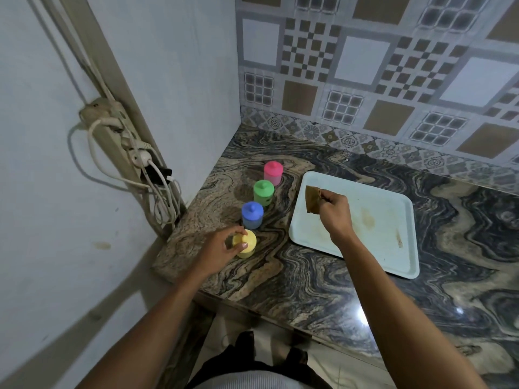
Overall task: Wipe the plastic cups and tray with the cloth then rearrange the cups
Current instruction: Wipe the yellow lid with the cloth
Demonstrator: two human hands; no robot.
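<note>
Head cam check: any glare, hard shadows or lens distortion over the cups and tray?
Head view: glare patch on the countertop near its front edge, none on the tray. Head view: the pink cup and green cup throw soft shadows to their left. Head view: mild wide-angle bowing in the wall tiles toward the right edge.

A home kitchen corner: a marbled stone bench (323,276), patterned wall tiles (365,66) behind it, and a loaded power strip (118,136) on the painted wall.
</note>
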